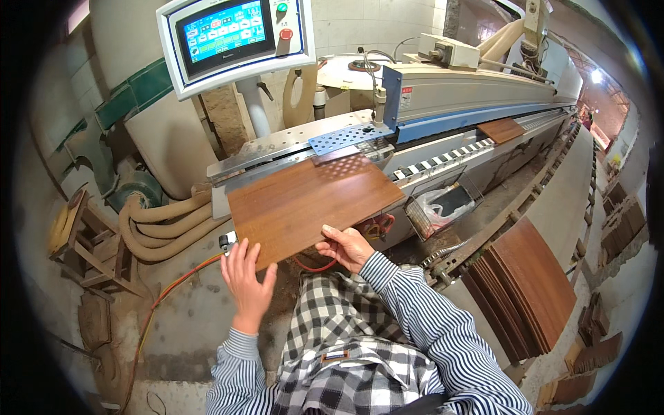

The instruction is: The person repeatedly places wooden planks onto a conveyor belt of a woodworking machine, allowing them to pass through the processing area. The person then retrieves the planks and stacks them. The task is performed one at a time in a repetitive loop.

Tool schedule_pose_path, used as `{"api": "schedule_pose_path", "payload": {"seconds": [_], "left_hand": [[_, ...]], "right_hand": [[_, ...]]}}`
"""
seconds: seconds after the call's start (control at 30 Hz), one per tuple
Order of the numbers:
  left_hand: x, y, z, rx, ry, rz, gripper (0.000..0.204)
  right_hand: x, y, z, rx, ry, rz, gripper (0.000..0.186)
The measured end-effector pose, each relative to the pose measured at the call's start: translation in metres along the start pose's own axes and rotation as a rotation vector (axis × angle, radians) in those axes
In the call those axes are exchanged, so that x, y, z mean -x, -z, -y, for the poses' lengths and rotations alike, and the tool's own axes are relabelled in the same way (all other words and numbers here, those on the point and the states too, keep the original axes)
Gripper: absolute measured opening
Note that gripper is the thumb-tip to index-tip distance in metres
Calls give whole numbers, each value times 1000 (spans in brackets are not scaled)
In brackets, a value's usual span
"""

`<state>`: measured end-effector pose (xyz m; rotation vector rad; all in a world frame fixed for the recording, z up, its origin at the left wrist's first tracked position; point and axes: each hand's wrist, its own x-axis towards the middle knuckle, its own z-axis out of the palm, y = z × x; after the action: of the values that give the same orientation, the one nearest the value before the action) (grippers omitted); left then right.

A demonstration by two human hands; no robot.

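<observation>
A brown wood-grain board (304, 200) lies flat at the infeed end of a long edge-banding machine (470, 93). Its far edge reaches under a blue perforated plate (349, 138). At the board's near left corner is my left hand (250, 280), fingers stretched and spread along the edge, not wrapped round it. My right hand (348, 249) pinches the near edge, thumb on top and the other fingers curled at or below the rim. The underside of the board is hidden.
Another brown panel (501, 130) rides on the machine's track farther along. To my right leans a stack of brown boards (529, 287) beside a roller conveyor (553, 187). A control screen (225, 34) stands at upper left, above hoses (173, 225) and a wooden stool (90, 242).
</observation>
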<state>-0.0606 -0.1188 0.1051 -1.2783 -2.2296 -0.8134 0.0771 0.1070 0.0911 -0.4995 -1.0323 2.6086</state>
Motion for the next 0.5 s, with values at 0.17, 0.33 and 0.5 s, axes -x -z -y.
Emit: {"api": "schedule_pose_path", "payload": {"seconds": [0.17,0.33,0.5], "left_hand": [[-30,-28,48,17,114,44,51],[-56,-17,37,43,198,195,53],[-48,-40,51,138,124,52,55]], "right_hand": [[13,7,-1,-89,183,-83,33],[92,92,-33,798,-7,-182,29],[212,122,-79,2141,432,-197,33]]}}
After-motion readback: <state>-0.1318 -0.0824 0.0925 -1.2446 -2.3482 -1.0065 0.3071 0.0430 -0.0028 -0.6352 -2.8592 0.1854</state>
